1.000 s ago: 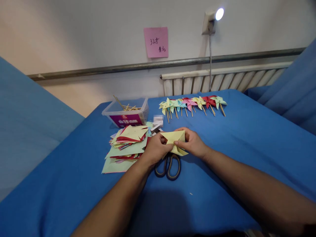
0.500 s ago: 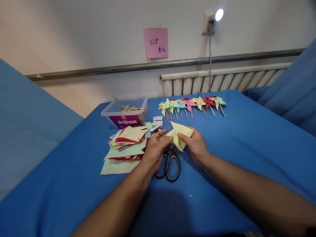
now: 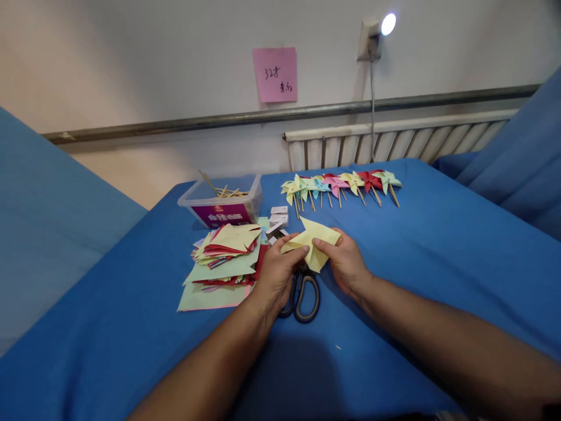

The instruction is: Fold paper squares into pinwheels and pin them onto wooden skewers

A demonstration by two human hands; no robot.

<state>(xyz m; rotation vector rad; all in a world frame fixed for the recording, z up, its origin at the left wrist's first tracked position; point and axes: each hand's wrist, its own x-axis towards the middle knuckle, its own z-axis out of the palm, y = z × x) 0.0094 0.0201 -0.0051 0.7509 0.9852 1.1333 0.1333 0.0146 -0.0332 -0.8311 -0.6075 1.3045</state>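
Both hands hold a pale yellow paper piece [image 3: 312, 240] with folded, pointed flaps just above the blue table. My left hand [image 3: 277, 270] pinches its left edge between thumb and fingers. My right hand [image 3: 346, 262] pinches its right side. Black-handled scissors [image 3: 302, 292] lie on the cloth directly under the hands, their blades hidden by the hands and paper.
A stack of coloured cut paper [image 3: 221, 260] lies left of the hands. Behind it stands a clear plastic tub [image 3: 221, 202] with wooden sticks. Small white boxes [image 3: 279, 215] sit beside it. A row of finished paper pinwheels [image 3: 339, 184] lies at the far edge.
The yellow paper has been turned and partly unfolded, its flaps now pointing up and down. Both hands shifted slightly while keeping hold of it.
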